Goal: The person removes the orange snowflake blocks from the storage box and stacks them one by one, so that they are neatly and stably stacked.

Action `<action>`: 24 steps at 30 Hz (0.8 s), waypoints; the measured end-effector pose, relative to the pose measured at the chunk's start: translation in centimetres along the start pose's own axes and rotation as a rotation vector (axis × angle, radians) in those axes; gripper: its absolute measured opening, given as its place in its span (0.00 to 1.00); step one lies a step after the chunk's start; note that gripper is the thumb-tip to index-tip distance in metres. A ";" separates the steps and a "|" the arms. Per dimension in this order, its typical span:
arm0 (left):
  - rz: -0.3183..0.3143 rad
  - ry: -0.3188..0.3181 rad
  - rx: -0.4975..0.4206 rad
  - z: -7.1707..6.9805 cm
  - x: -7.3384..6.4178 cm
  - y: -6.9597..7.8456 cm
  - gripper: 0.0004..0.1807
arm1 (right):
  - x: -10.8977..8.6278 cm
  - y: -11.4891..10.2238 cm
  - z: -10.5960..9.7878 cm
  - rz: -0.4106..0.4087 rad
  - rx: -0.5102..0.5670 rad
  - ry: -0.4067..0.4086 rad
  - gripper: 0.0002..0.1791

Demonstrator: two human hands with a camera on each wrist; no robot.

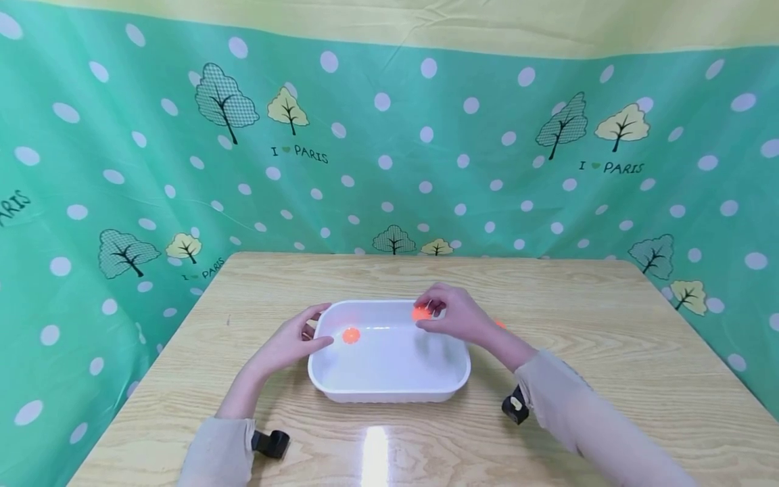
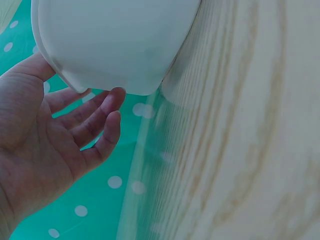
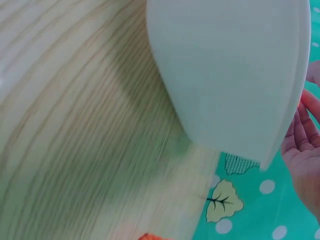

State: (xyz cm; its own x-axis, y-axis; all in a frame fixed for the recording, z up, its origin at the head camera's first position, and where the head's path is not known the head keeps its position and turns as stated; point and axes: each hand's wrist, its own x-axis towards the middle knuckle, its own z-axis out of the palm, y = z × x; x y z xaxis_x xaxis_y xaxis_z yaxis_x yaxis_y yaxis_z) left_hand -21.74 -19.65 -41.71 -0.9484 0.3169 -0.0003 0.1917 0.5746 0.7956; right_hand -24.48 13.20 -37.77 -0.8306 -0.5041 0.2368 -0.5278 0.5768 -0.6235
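A white plastic basin (image 1: 389, 391) stands on the wooden table. My left hand (image 1: 297, 340) grips its left rim, thumb over the edge and fingers along the outside. In the left wrist view, that hand (image 2: 60, 120) curls its fingers by the basin's wall (image 2: 115, 45). Over the back right part of the basin, my right hand (image 1: 455, 313) pinches a small round orange piece with a bumpy edge (image 1: 420, 313). A similar orange piece (image 1: 351, 335) lies inside at the left. In the right wrist view, the basin's wall (image 3: 230, 70) partly hides my right hand (image 3: 305, 150).
Another orange piece (image 1: 500, 324) lies on the table (image 1: 608, 352) right of the basin, partly hidden by my right forearm. Its edge (image 3: 152, 236) shows low in the right wrist view. A green dotted cloth (image 1: 426, 162) hangs behind and beside the table.
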 end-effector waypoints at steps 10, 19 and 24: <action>0.002 0.000 0.005 0.0 -0.1 0.1 0.37 | -1.1 1.3 -1.5 0.048 -0.006 0.054 0.15; -0.008 -0.001 0.009 0.0 -0.2 0.3 0.38 | -2.7 3.1 -2.7 0.102 -0.028 0.098 0.15; -0.007 -0.001 0.001 0.0 -0.2 0.4 0.38 | -3.7 4.4 -3.3 0.132 -0.039 0.118 0.15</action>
State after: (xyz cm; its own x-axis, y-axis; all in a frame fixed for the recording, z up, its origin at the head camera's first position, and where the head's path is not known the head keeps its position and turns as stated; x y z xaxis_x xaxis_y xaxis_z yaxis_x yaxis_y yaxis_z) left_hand -21.52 -19.50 -41.39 -0.9494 0.3141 -0.0066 0.1855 0.5773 0.7952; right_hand -24.34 19.73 -38.88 -0.9069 -0.3451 0.2419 -0.4176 0.6589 -0.6257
